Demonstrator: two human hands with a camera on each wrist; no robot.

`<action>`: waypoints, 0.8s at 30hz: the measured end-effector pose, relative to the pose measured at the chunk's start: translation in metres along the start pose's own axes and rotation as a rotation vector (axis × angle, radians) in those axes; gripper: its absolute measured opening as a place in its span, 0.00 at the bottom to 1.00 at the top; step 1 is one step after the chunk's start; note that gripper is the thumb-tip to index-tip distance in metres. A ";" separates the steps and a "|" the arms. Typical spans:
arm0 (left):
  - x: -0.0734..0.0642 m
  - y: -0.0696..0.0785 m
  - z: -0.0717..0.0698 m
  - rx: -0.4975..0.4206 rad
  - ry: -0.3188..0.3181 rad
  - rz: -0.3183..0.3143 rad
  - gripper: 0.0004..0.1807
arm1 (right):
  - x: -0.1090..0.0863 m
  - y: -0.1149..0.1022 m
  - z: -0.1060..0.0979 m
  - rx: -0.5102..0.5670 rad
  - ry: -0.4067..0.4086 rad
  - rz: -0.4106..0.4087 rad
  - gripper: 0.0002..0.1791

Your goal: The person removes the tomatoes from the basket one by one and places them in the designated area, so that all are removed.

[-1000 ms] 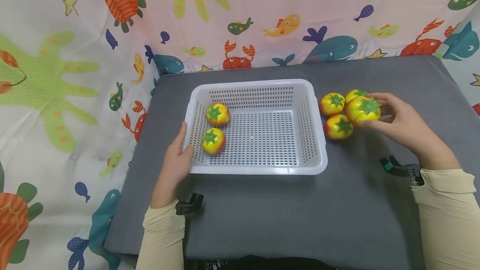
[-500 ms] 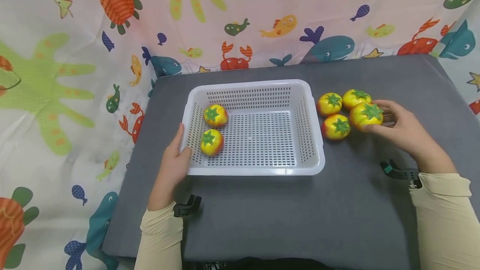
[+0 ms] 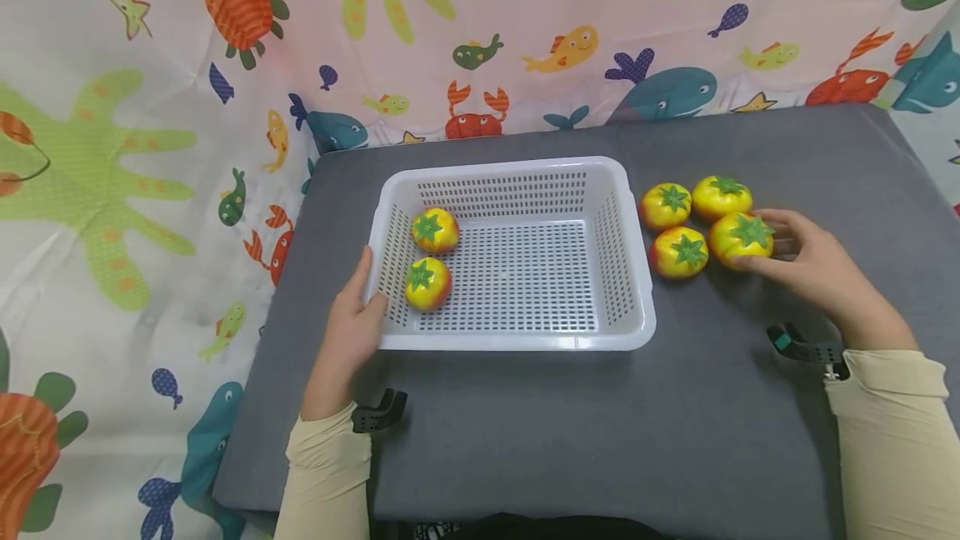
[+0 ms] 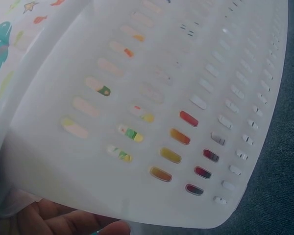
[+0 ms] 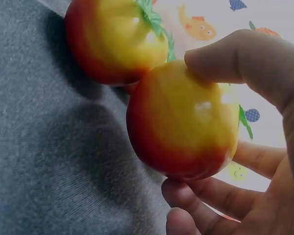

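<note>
My left hand (image 3: 348,327) grips the left end of a white plastic basket (image 3: 517,342) with slotted walls. In the left wrist view its curled fingers (image 4: 63,220) show at the basket's lower rim. Two yellow-and-red toy tomatoes with green leaf tops, a rear one (image 3: 435,230) and a front one (image 3: 428,283), lie at the basket's left side. To the right of the basket, my right hand (image 3: 813,269) holds another toy tomato (image 3: 738,240) between thumb and fingers, close over the table. In the right wrist view the thumb presses this tomato (image 5: 183,122) from above.
Three more toy tomatoes, a left one (image 3: 666,207), a back one (image 3: 722,197) and a front one (image 3: 678,252), sit clustered between basket and right hand. The grey table (image 3: 525,432) meets a sea-animal patterned cloth (image 3: 420,7) behind and at the left.
My right hand has moved the held toy tomato rightward and a little nearer to me, away from the cluster, uncovering the back tomato. The left hand and basket stay in place.
</note>
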State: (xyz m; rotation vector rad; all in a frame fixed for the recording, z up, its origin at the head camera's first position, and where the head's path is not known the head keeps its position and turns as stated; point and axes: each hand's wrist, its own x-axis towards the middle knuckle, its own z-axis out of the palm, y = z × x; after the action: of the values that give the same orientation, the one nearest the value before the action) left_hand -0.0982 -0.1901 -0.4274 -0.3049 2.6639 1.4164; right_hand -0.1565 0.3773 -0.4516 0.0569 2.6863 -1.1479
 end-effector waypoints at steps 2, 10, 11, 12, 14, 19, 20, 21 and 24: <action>0.000 0.000 0.000 0.002 0.000 0.000 0.41 | 0.000 0.002 0.000 0.002 0.001 0.006 0.51; 0.000 0.000 0.000 -0.003 0.001 0.002 0.41 | 0.002 0.007 0.006 0.023 0.021 0.016 0.52; 0.000 0.000 0.000 -0.006 0.000 0.004 0.41 | 0.002 0.008 0.007 0.026 0.020 0.021 0.52; 0.000 0.000 0.000 -0.008 0.000 0.006 0.41 | 0.002 0.008 0.007 0.031 0.018 0.026 0.52; 0.000 -0.001 0.000 -0.010 -0.002 0.007 0.41 | 0.002 0.009 0.008 0.038 0.012 0.032 0.52; 0.000 0.000 0.001 -0.002 0.000 0.004 0.41 | 0.003 0.009 0.009 0.053 -0.014 0.041 0.53; 0.000 0.000 0.001 -0.001 0.001 0.003 0.41 | 0.003 0.009 0.009 0.055 -0.020 0.043 0.53; 0.000 0.000 0.001 0.000 0.001 0.002 0.41 | 0.003 0.009 0.009 0.054 -0.027 0.047 0.54; 0.000 0.001 0.001 -0.002 -0.001 -0.002 0.41 | 0.003 0.010 0.008 0.057 -0.046 0.054 0.55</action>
State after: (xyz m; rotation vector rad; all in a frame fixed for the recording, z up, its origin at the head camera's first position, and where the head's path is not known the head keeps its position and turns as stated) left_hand -0.0980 -0.1891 -0.4272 -0.3073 2.6610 1.4178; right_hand -0.1566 0.3783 -0.4641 0.1109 2.5957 -1.1951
